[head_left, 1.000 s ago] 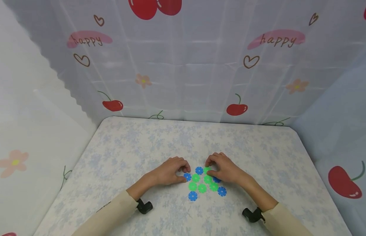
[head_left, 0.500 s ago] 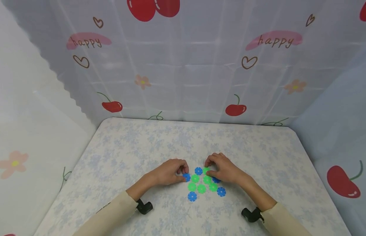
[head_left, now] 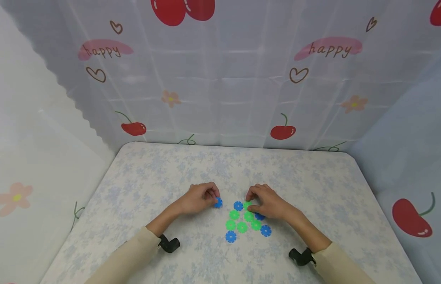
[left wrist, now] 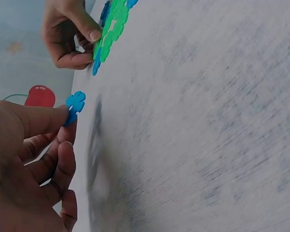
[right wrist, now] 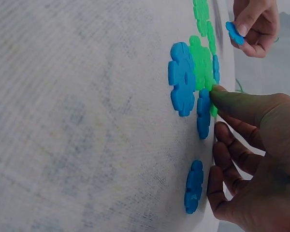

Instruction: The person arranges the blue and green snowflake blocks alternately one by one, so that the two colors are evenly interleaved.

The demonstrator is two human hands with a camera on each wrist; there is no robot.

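Observation:
My left hand (head_left: 196,198) pinches a blue snowflake disc (head_left: 219,203) between thumb and index finger, off to the left of the others. In the left wrist view this notched blue disc (left wrist: 76,102) is held above the table. My right hand (head_left: 269,202) grips a green snowflake disc (head_left: 247,205) at the far end of a cluster. Several more green discs (head_left: 242,227) form that cluster, with blue discs around it, one at the far left (head_left: 238,206) and one at the near left (head_left: 231,236). My right hand partly covers another blue disc (head_left: 259,216).
A pale table with a blue floral pattern (head_left: 163,169) lies under everything. Behind it hangs a white curtain (head_left: 220,86) printed with cherries and hearts. In the right wrist view a separate blue disc (right wrist: 194,187) lies on the table under my right fingers.
My left hand has taken the blue disc from the cluster's left side and moved it away to the left and back. The right hand stays on the green disc.

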